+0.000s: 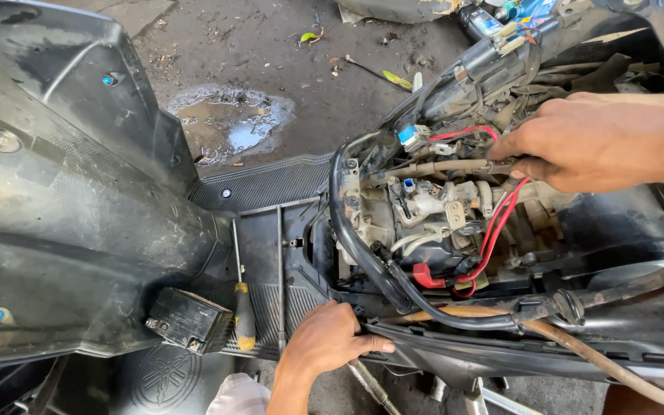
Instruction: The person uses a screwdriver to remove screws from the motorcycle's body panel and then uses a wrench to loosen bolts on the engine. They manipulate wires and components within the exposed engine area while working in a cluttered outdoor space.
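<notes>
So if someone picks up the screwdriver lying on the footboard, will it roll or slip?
The screwdriver looks stiff: a thin straight metal shaft. Its rounded black and yellow handle could roll, though the ribbed footboard probably checks that. The grimy surroundings suggest a possibly greasy, slippery grip.
</notes>
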